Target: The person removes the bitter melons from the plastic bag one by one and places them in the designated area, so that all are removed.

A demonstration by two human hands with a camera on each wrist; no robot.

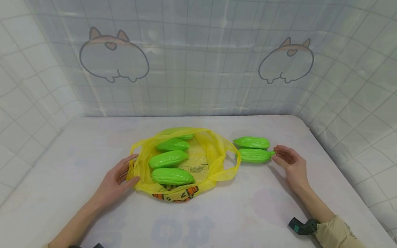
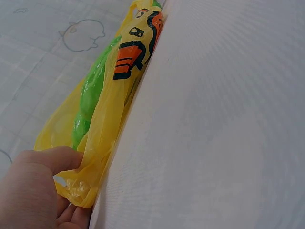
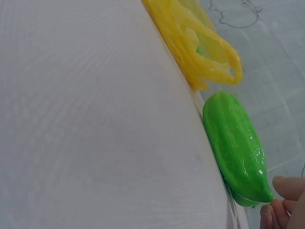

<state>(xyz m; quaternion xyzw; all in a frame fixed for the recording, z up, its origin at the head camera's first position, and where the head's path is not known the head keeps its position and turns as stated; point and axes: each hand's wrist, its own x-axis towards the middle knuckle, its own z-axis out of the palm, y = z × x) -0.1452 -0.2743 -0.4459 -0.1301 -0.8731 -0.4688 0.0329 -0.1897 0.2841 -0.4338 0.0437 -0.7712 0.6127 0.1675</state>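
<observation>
A yellow plastic bag (image 1: 219,175) lies with its mouth open, several glossy green, gourd-like toy vegetables (image 1: 173,176) inside. At its left edge my left hand (image 1: 115,181) holds the bag's rim; the left wrist view shows the thumb over the yellow film and the other fingers below it. Right of the bag, two more green gourds lie side by side, a far one (image 1: 251,142) and a near one (image 1: 254,155). My right hand (image 1: 293,167) is at the near gourd's pointed end, fingers loosely bent. In the right wrist view, thumb and fingers stand apart beside that tip (image 3: 259,193).
All this lies on a pale table (image 1: 234,218). Grid-patterned curtains (image 1: 201,65) with animal drawings rise behind it and at both sides. The bag's right handle loop (image 1: 233,170) reaches close to the two loose gourds.
</observation>
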